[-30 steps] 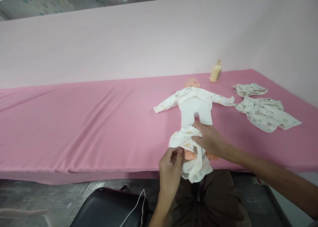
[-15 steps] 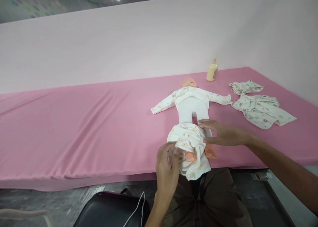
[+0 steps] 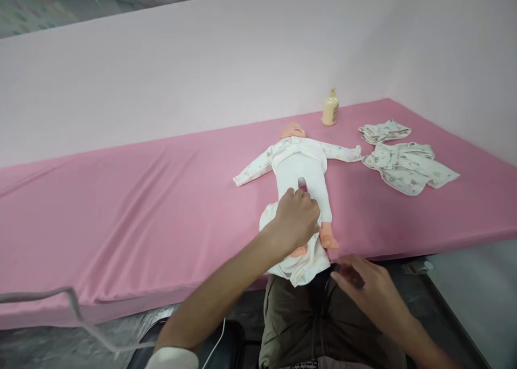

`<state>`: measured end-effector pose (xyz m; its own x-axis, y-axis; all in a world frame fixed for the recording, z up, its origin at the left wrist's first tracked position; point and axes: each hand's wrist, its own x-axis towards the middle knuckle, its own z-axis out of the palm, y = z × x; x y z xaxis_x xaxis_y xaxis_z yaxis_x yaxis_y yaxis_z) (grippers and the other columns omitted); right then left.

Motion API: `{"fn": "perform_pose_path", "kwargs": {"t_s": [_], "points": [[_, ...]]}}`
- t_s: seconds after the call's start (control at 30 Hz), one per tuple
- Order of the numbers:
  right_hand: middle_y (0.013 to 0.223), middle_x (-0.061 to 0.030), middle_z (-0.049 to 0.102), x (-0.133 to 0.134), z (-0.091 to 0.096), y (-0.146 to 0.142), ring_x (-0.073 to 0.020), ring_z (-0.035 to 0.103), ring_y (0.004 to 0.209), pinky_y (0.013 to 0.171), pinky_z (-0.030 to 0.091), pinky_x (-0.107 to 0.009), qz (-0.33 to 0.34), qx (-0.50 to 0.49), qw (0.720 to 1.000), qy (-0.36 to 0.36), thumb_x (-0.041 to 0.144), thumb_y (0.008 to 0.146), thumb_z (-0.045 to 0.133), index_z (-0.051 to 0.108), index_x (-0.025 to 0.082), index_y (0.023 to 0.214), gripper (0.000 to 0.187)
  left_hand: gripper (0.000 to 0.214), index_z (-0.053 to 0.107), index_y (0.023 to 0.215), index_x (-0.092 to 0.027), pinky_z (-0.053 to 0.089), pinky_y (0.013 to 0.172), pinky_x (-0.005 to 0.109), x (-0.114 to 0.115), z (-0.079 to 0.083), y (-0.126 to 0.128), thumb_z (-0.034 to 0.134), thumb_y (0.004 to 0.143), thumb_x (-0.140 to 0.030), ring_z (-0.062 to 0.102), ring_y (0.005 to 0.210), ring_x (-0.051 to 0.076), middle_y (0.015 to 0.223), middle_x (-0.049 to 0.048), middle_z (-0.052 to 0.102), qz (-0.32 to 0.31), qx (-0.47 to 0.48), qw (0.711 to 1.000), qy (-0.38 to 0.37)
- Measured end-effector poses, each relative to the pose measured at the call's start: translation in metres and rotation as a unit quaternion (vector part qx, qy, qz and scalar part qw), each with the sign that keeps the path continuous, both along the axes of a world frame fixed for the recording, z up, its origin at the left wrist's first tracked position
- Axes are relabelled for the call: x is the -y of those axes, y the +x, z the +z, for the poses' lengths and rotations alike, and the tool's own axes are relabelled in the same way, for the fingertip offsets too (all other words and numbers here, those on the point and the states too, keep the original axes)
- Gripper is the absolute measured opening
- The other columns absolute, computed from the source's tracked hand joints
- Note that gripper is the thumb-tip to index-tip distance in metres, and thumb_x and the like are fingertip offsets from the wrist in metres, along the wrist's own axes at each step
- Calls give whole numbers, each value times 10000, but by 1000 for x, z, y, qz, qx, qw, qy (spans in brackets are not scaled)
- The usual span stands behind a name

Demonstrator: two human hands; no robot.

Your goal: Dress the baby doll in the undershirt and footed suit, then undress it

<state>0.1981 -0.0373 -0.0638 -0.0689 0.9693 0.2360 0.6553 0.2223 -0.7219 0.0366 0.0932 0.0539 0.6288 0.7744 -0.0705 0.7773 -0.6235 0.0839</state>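
Observation:
A baby doll (image 3: 301,167) lies on its back, its head toward the wall. It wears white leggings and a printed long-sleeved top bunched up at its chest. White printed baby pants (image 3: 301,274) are gathered around one lower leg, with that foot partly showing, and hang at the table's front edge. My left hand (image 3: 297,218) is closed on the upper part of these pants, over the leg; its fingertips are hidden. Beyond the front edge, near the doll's other bare foot (image 3: 328,237), my right hand (image 3: 369,283) is open with curved fingers, holding nothing.
A pink sheet (image 3: 141,223) covers the table. A cream pump bottle (image 3: 330,108) stands by the wall. At the right lie a folded printed cloth (image 3: 383,132) and a crumpled printed garment (image 3: 410,167). Below the front edge are a black seat (image 3: 226,347) and a white cable (image 3: 216,343).
My left hand has moved up and right from beside the pants onto their upper part. My right hand has left the doll's leg and drawn back toward me. The view has shifted slightly.

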Motion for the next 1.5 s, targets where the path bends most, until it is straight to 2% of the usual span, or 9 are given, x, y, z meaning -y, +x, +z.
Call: {"fn": "perform_pose_path", "kwargs": {"t_s": [0.17,0.3,0.43,0.63,0.8,0.97,1.1,1.3,1.5], "points": [[699,-17,705,0,-31,-36,-180,662,571,555,490,-289,-77,-23,997,19,261,912,540,623,209,948,104,156,503,663,-190,339,696,308,-11,9,-15,557,808,-162,509,650,189,650,17,523,-22,88,989,-116],[710,-31,656,2,-19,-39,-181,633,635,604,499,-303,-98,-43,987,117,187,919,481,573,218,831,131,124,522,752,-195,311,645,286,-18,9,-36,482,864,-232,506,695,180,772,21,574,41,179,975,-123],[981,-96,659,13,-4,-28,-221,640,903,763,532,-374,-107,-92,965,222,138,885,509,538,230,941,111,112,507,788,-195,320,651,291,-24,-9,-53,443,874,-229,527,737,193,806,28,586,124,190,972,-60],[942,-91,676,18,2,-20,-233,635,856,746,499,-407,-100,-127,970,180,164,919,500,408,253,751,211,119,550,865,-194,358,669,297,-24,-23,-58,434,861,-220,554,789,203,864,36,623,148,238,958,-66],[808,-60,657,16,-8,-4,-214,631,747,635,497,-334,-84,-81,990,73,292,927,563,525,245,780,160,97,578,847,-188,407,616,252,-26,-12,-58,525,805,-258,582,749,165,848,18,631,209,353,889,-204],[884,-46,695,15,-20,12,-193,670,768,686,551,-316,19,-17,999,29,255,931,515,627,239,988,127,204,607,900,-162,456,583,246,-35,-9,-60,646,719,-249,606,645,144,759,25,652,288,448,753,-386],[903,-49,696,15,-16,19,-199,673,789,689,555,-317,43,-27,997,-52,282,944,482,636,235,1001,171,183,611,833,-126,511,650,269,-45,-16,-63,663,666,-180,642,673,154,768,59,681,259,515,677,-458],[830,-34,649,-4,30,30,-180,607,739,674,498,-304,93,-70,990,-75,370,999,432,610,233,906,243,225,636,877,-130,527,676,270,-51,-13,-69,737,691,-205,669,746,168,830,69,700,227,511,664,-496],[1022,-79,674,-70,61,18,-210,628,959,857,504,-359,151,-75,984,-64,352,996,427,618,210,1029,240,245,589,865,-134,511,661,271,-43,-3,-66,727,668,-181,629,675,136,779,23,651,215,550,646,-484]]}}
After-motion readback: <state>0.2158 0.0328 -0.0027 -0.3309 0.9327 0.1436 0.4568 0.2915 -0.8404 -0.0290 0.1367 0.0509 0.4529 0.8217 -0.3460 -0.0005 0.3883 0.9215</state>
